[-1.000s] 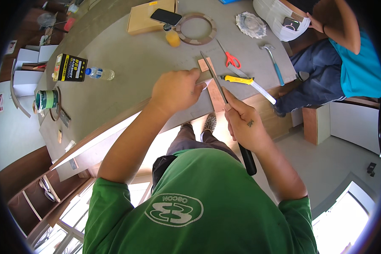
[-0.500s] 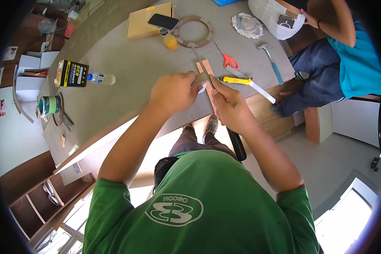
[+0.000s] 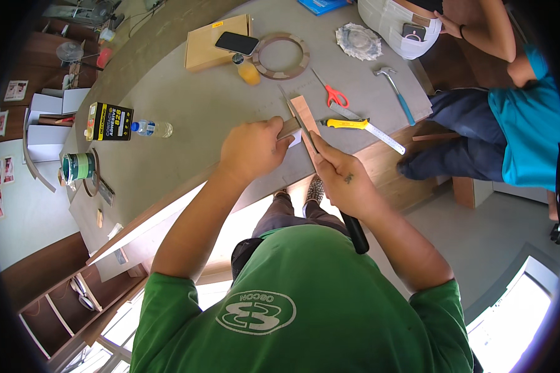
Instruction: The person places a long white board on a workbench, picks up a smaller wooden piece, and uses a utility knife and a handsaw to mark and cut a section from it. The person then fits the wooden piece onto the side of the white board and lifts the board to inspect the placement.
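My left hand (image 3: 253, 147) is closed, pinching a small wooden piece (image 3: 289, 128) between thumb and forefinger above the table's near edge. My right hand (image 3: 345, 180) grips a long, thin metal file (image 3: 300, 118), its fingers wrapped round it and its black handle (image 3: 354, 234) sticking out below toward me. The file's blade slants away from me, alongside the end of the wooden piece and seemingly touching it. Beneath the blade, a flat reddish-brown wood strip (image 3: 306, 110) lies on the table and reaches its near edge.
Right of my hands lie a yellow cutter (image 3: 348, 124), a steel ruler (image 3: 384, 138), red-handled scissors (image 3: 336, 97) and a hammer (image 3: 399, 97). Farther off are a wooden ring (image 3: 304, 59), a phone (image 3: 237, 43) and a juice bottle (image 3: 247, 70). A person in teal (image 3: 529, 133) is at right.
My right hand has drawn the file back toward me and slightly right, so its tip is nearer. My left hand still holds the wooden piece. The person in teal has shifted.
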Demonstrator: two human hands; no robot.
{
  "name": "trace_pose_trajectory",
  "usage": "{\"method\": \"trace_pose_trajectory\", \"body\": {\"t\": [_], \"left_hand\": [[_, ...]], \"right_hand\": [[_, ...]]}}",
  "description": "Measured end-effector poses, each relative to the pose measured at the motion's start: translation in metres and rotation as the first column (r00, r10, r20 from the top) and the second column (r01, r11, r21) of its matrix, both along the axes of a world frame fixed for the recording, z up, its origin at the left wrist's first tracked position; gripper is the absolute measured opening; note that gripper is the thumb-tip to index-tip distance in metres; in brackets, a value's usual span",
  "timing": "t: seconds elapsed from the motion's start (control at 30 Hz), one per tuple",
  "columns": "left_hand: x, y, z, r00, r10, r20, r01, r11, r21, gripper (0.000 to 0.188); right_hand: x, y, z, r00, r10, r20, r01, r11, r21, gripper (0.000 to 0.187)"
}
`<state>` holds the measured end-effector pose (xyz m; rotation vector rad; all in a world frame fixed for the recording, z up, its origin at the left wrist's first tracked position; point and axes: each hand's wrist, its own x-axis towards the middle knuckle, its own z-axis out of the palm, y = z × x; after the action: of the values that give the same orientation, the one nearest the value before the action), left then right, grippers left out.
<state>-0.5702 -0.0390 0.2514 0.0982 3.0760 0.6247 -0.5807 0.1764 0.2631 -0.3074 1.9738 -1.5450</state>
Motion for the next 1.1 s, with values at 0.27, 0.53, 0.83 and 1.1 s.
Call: {"method": "trace_pose_trajectory", "body": {"t": [0.27, 0.53, 0.83, 1.1], "left_hand": [[-0.005, -0.003, -0.002, 0.998, -0.012, 0.058, 0.013, 0.999, -0.033, 0.032], [-0.019, 0.005, 0.016, 0.965, 0.094, 0.244, -0.091, 0.996, -0.021, 0.041], [-0.032, 0.031, 0.0, 0.968, 0.251, 0.002, -0.251, 0.967, 0.037, 0.026], [-0.038, 0.038, 0.001, 0.933, 0.36, 0.027, -0.36, 0.933, 0.017, 0.027]], "right_hand": [[-0.035, 0.009, -0.05, 0.989, -0.121, 0.084, 0.127, 0.99, -0.067, 0.044], [0.007, 0.12, -0.102, 0.878, -0.351, 0.326, 0.315, 0.935, 0.16, 0.046], [0.094, 0.181, -0.181, 0.76, -0.507, 0.407, 0.318, 0.836, 0.448, 0.044], [0.092, 0.2, -0.208, 0.829, -0.49, 0.268, 0.319, 0.809, 0.494, 0.04]]}}
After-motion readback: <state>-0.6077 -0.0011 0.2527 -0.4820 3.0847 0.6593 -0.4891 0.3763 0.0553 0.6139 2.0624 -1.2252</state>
